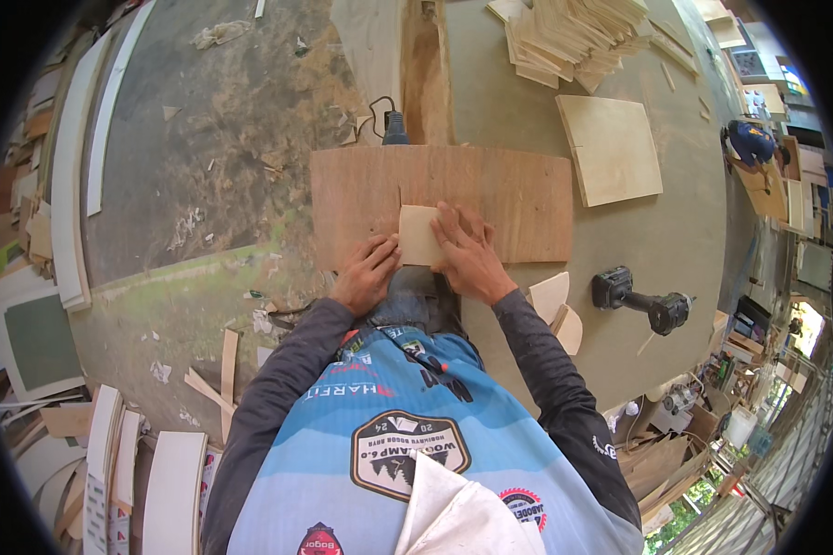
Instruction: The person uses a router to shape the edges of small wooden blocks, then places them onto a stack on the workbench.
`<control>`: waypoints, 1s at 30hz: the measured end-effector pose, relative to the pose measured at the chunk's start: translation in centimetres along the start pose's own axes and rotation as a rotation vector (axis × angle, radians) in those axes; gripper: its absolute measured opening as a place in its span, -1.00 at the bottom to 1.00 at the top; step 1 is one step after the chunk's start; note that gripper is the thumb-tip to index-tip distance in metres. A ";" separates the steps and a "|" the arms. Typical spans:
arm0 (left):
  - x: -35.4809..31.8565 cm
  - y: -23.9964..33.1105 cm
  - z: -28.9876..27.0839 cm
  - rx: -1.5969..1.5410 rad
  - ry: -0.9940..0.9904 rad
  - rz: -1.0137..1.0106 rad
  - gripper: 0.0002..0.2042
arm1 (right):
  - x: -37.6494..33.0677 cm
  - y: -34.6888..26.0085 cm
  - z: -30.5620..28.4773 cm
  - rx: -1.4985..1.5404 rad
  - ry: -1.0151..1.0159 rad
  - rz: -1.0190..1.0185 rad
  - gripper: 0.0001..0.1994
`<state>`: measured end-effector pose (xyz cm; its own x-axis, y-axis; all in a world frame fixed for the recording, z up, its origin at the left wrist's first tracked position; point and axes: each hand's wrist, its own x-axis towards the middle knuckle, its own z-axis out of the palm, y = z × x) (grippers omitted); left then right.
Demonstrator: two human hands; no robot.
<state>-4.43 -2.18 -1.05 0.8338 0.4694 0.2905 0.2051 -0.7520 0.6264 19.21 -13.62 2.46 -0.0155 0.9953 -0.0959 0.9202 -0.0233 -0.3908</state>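
Note:
A wide reddish-brown wooden board (518, 199) lies across in front of me, with a thin dark line running in from its middle. On it rests a small pale plywood piece (418, 236), its left edge in line with that dark line. My right hand (469, 254) grips this piece along its right side, fingers on top and thumb toward me. At the piece's lower left corner, my left hand (368, 273) is closed, fingertips bent together over the board's near edge; whatever it pinches is hidden. The blue end of a corded power tool (395, 128) shows behind the board.
A black cordless drill (643, 301) lies at right, near curved pale offcuts (551, 294). Beyond are a square plywood sheet (611, 148) and a stack of thin plywood pieces (574, 37). Wood strips (228, 370) and scraps lie at left. A helmet-like blue object (750, 143) sits far right.

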 end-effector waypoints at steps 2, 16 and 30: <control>-0.2 0.0 0.0 0.004 0.003 0.008 -0.68 | 0.0 0.0 -0.2 0.017 -0.003 -0.010 -0.17; -0.6 0.0 0.2 0.053 0.041 0.059 -0.71 | -0.2 0.1 -0.5 0.009 -0.045 -0.023 -0.12; -0.4 -0.6 0.2 -0.025 0.052 0.028 -0.66 | -0.1 -0.4 -0.2 -0.002 -0.025 0.007 -0.13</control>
<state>-4.75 -2.00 -1.66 0.8109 0.4725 0.3453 0.1689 -0.7538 0.6350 18.91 -13.66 2.85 -0.0186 0.9924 -0.1217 0.9212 -0.0303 -0.3879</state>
